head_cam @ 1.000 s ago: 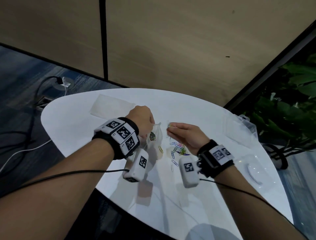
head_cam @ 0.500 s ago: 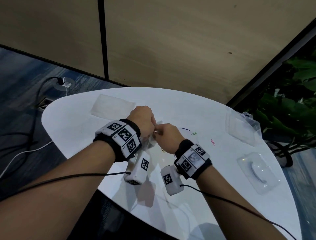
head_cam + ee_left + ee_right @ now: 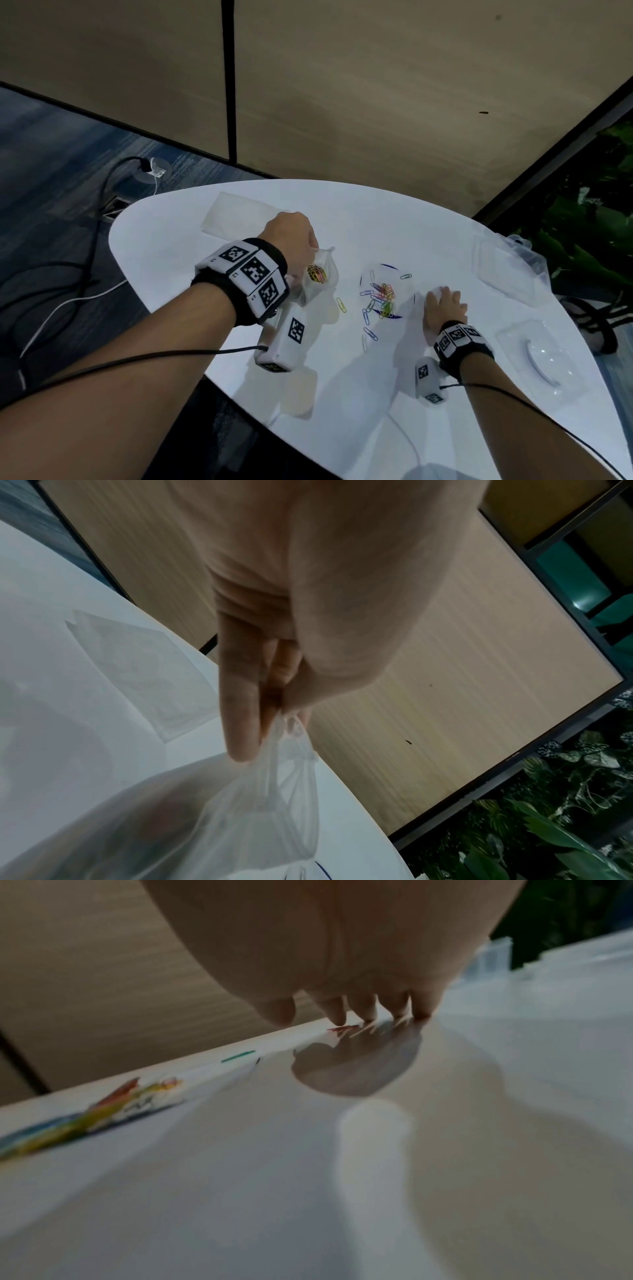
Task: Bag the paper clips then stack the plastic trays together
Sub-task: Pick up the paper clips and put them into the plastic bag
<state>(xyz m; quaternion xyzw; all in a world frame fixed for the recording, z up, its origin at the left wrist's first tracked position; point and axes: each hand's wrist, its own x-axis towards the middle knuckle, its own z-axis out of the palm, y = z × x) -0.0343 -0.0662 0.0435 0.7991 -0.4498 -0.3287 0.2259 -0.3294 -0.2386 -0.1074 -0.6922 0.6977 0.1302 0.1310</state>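
Note:
My left hand (image 3: 310, 250) pinches the top edge of a clear plastic bag (image 3: 323, 277), which hangs with a bunch of coloured paper clips (image 3: 317, 273) inside. In the left wrist view my left hand (image 3: 281, 715) has thumb and fingers closed on the bag's (image 3: 260, 804) rim. A pile of loose coloured clips (image 3: 382, 298) lies at the table's middle, with a yellow clip (image 3: 341, 305) and a green clip (image 3: 406, 276) apart from it. My right hand (image 3: 442, 296) is right of the pile, fingertips (image 3: 369, 1015) down on the table at a red clip (image 3: 342, 1028).
A clear plastic tray (image 3: 544, 363) with a handle-shaped hollow lies at the right edge of the white table (image 3: 342, 394). Another clear tray (image 3: 503, 270) sits behind it, and a flat clear one (image 3: 239, 219) at the far left. Plants stand beyond the right edge.
My right hand left the bag's mouth and swung right, coming down on the table beside the clip pile. The left hand still holds the bag in the same place.

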